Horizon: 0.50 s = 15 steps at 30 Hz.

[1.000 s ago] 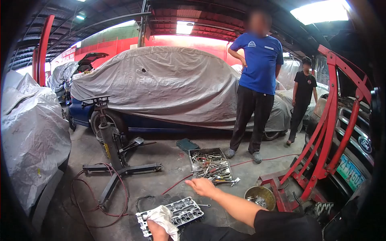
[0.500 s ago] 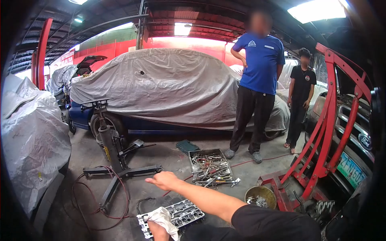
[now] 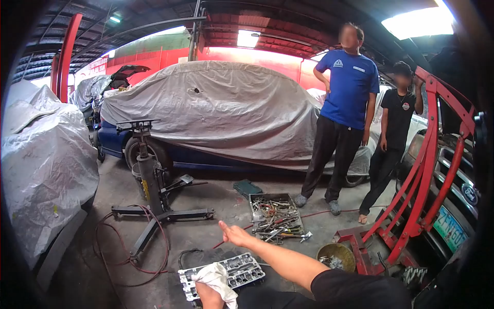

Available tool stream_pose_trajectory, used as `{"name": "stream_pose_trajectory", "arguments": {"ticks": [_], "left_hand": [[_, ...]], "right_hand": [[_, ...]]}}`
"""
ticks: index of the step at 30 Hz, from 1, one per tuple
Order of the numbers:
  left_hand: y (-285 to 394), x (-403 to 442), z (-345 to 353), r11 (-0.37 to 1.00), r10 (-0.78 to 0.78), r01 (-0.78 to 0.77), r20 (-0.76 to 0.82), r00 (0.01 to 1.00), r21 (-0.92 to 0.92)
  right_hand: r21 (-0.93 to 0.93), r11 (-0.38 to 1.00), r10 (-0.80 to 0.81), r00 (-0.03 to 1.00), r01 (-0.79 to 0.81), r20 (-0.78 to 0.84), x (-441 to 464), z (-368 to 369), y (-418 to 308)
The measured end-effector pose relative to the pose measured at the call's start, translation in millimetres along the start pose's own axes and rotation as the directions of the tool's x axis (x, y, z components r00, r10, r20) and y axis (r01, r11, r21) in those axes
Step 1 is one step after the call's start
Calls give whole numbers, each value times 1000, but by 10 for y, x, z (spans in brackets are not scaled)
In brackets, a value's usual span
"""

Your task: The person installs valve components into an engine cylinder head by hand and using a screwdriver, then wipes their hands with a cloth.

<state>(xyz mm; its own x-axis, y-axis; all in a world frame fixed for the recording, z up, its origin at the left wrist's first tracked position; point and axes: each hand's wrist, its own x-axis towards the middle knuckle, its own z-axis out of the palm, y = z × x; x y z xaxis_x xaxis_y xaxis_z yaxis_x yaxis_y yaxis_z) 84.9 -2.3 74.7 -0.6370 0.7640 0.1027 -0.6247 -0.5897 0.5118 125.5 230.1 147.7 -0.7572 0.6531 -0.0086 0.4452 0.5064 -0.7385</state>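
Observation:
My left hand (image 3: 208, 296) is closed round a white rag (image 3: 215, 278), which covers most of its fingers. The rag rests on a metal engine cylinder head (image 3: 246, 270) with rows of round openings, low in the view. Stretched out above and beyond this part, my right hand (image 3: 234, 235) is in the air with nothing in it. One of its digits sticks out and up, while the other fingers look partly curled. A tray of tools (image 3: 278, 219) lies on the floor past my right hand.
A black stand with legs (image 3: 152, 195) and a red hose (image 3: 98, 232) are at left. At right are a metal bowl (image 3: 337, 256) and a red hoist (image 3: 419, 159). Behind the tray stand a person in blue (image 3: 347, 87) and another in black (image 3: 399, 113). Covered cars (image 3: 216, 108) surround the area.
The view has shifted, so the surroundings sit further right. My right hand's extended digit now points up instead of left. The person in black has raised one hand; the person in blue has turned.

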Motion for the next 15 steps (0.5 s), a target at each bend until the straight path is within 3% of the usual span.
{"name": "stream_pose_trajectory", "arguments": {"ticks": [1,2,5,6,7,8,10,11,12,14,15], "left_hand": [[6,-12,-16,926,123,-98,-45,991,366],[11,-28,-21,710,252,-159,-38,967,686],[300,-221,592,619,220,-139,-1,975,773],[368,-254,646,610,117,-94,28,993,787],[308,-215,607,606,122,-97,29,992,790],[215,-172,500,670,219,-143,-10,976,728],[120,21,31,756,212,-74,-135,968,651],[70,122,-203,796,207,-48,-197,958,604],[25,108,-396,800,205,-49,-196,959,598],[-58,110,-592,467,329,-226,69,942,855],[-90,106,-665,262,342,-312,215,915,913]], "right_hand": [[25,999,41,999,-41,4,-32,81,102],[56,995,82,997,-83,9,-21,142,192],[135,988,-87,992,75,87,43,634,-223],[174,964,-224,966,200,130,194,956,-226],[142,980,-168,958,137,233,40,1029,-555],[84,970,-242,908,227,343,-43,1143,-712],[85,926,-365,820,367,441,-230,1316,-717],[84,945,-319,832,316,455,-151,1550,-444],[175,889,-457,781,424,426,-155,1683,1],[338,713,-701,627,614,339,-174,1925,853],[30,904,-409,839,427,359,-565,1757,935]]}}
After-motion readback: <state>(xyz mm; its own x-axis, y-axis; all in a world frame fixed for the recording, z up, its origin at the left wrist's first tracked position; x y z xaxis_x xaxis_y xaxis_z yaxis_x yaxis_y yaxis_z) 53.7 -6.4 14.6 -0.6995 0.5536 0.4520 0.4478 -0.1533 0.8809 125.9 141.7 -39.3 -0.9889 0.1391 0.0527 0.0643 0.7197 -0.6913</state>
